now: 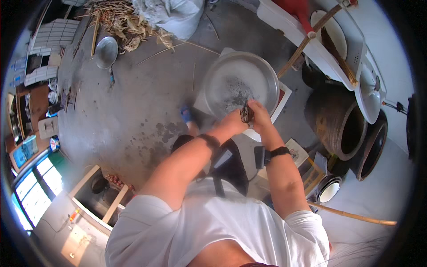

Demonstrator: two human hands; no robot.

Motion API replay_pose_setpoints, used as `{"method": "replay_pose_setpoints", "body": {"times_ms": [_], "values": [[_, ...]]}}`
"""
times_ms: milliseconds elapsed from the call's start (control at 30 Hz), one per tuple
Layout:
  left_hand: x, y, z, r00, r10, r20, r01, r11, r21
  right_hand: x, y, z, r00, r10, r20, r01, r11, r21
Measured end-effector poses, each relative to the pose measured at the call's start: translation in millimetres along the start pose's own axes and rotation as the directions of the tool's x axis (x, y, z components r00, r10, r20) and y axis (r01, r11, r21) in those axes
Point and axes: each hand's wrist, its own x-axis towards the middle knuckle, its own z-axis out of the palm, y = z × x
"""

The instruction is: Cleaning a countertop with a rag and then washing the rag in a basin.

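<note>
My left hand (234,122) and my right hand (261,115) are close together, gripping a dark, ragged bundle (247,112) between them. It looks like a wet cloth or scrubber, but its exact kind is unclear. Both hands are over the near rim of a round metal basin (274,85). Inside the basin is cloudy, whitish water (255,71) with dark grey specks drifting below the bundle. My fingers partly cover the bundle's ends. A dark band circles my left wrist, and a strapped black device (261,157) sits on my right wrist.
A metal ladle-like pan (106,52) lies on the concrete floor at left. Dry husks (133,30) and a white woven sack (173,16) are beyond. Large brown earthenware jars (328,123) and a white plastic tub (300,33) stand at right. A bamboo pole (357,213) sticks out nearby.
</note>
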Motion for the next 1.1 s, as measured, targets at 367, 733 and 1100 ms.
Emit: {"method": "replay_pose_setpoints", "body": {"times_ms": [367,733,1100], "values": [[-106.1,90.4,-65.3,0.7,0.231,0.676,0.595,0.336,-0.73,-118.6,-46.6,50.8,0.849,-0.243,0.47,0.173,0.967,0.187],[-38.2,39.6,-26.2,0.986,0.047,0.163,-0.002,0.963,-0.269,-113.8,-55.6,114.9,0.892,-0.443,0.092,0.437,0.792,-0.426],[-51.5,96.7,-17.9,0.835,0.277,0.475,-0.323,-0.452,0.831,-77.8,-59.9,79.1,0.775,-0.619,0.127,0.266,0.136,-0.954]]}}
